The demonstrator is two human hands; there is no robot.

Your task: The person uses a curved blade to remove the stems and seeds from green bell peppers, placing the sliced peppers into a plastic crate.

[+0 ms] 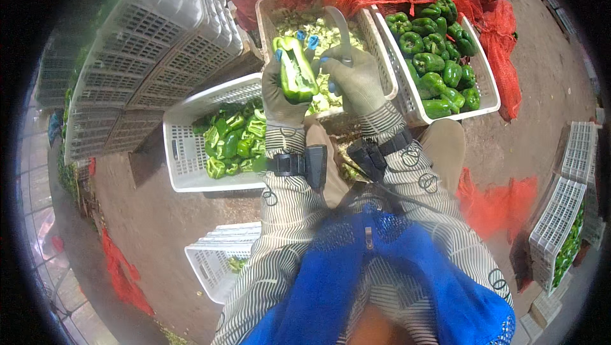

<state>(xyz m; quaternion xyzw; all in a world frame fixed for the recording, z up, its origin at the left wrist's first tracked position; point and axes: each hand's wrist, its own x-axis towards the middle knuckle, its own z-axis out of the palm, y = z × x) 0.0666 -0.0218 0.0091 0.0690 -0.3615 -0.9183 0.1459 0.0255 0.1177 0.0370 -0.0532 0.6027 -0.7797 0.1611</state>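
Note:
My left hand [282, 92], gloved with blue on the fingertips, holds a cut green bell pepper [297, 70], its hollow inside facing up. Close by on the right, my gloved right hand [353, 75] grips a knife with a curved blade [342, 30] pointing up and away. Both hands are above a white plastic crate [389, 75] of pale pepper cores and scraps. Whole green bell peppers [434, 54] fill a crate to the right. Cut green peppers [231, 142] lie in the white crate [179, 154] at the left.
Tall stacks of white crates [157, 44] stand at the upper left. Red mesh sacks [499, 49] drape around the far crates, and red netting [499, 202] lies on the ground at right. Another crate [210, 264] is at lower left; crates with green produce [556, 230] stand far right.

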